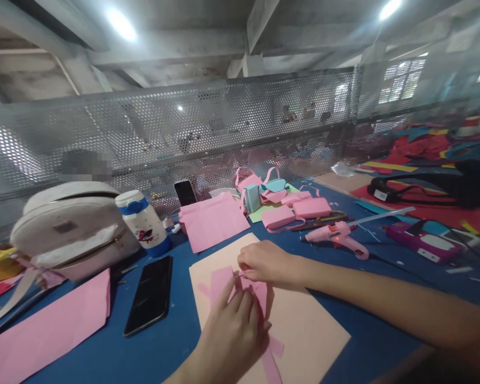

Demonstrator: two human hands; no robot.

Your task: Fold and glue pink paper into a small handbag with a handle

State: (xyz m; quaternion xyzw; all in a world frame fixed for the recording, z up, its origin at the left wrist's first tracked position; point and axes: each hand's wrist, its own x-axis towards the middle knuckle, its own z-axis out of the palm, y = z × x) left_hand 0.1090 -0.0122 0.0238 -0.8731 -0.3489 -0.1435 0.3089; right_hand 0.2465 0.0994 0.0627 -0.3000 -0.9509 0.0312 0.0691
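A cut pink piece of felt or foam sheet (221,278) lies on a peach-coloured sheet (308,330) in front of me. My left hand (237,322) comes in from below, its bent fingers pressed together on the pink piece. From the right, my right hand (264,260) reaches across with curled fingers, pinching the same piece near its top edge. The fingertips of both hands meet there, so the exact spot of the grip is partly hidden. A narrow pink strip (271,365) sticks out below my left hand.
A pink glue gun (338,237) with its cord lies to the right, near small pink bags (278,217). Leftward are a black phone (149,296), a bottle (144,224), a white backpack (76,229) and pink sheets (60,325). A perforated metal screen (208,128) stands behind.
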